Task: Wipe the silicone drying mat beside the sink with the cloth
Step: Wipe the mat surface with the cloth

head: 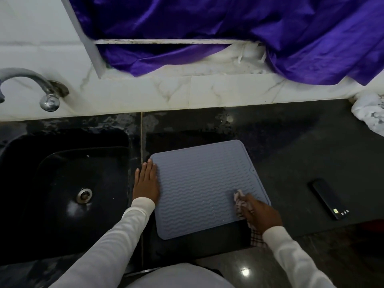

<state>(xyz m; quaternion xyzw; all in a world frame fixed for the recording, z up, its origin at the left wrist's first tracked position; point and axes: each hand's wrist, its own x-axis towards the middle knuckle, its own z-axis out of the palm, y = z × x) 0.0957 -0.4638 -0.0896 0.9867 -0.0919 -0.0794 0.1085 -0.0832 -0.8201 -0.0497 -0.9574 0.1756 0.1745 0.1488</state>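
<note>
Silicone drying mat (199, 183), grey and ribbed in waves, is lying flat on the dark counter (291, 146) just right of the sink (68, 183). The left hand (146, 181) is resting open, fingers straight, pressing down on the mat's left edge. The right hand (259, 213) is gripping a bunched checked cloth (239, 199) against the mat's near right corner. Water droplets are showing across the ribs, so the wipe is looking barely begun. Strokes running along the wavy grooves, with firm pressure, would likely be lifting more water than crossing them, while the left hand is keeping the mat from sliding. Open counter is lying behind and to the right of the mat. A phone (328, 201) is sitting to the right, well apart, and the counter's front edge is close by the near corner.
</note>
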